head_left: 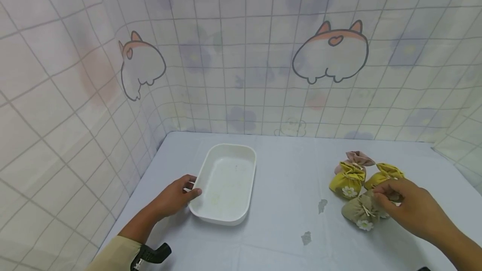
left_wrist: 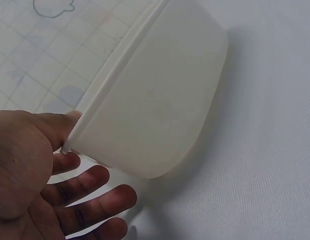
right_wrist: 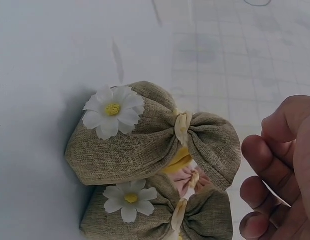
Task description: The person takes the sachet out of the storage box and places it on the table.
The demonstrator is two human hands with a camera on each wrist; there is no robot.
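Note:
My left hand [head_left: 175, 195] holds the left rim of a white rectangular tray [head_left: 227, 187], which has nothing in it. In the left wrist view the thumb hooks over the rim while the other fingers lie spread below, outside the wall. At the right, my right hand [head_left: 418, 210] reaches over small drawstring sachets. Its loosely bent fingers are beside the gathered top of a grey-brown linen sachet [right_wrist: 139, 160] bearing a white daisy; a gap separates them in the right wrist view. A second linen sachet [right_wrist: 205, 215] lies alongside.
Behind the linen sachets are two yellow sachets [head_left: 343, 181] and a pink one [head_left: 359, 158]. Two grey patches [head_left: 306, 238] mark the white tablecloth [head_left: 278, 204] between tray and sachets. A checked curtain [head_left: 244, 53] with cartoon prints borders the table's back and left.

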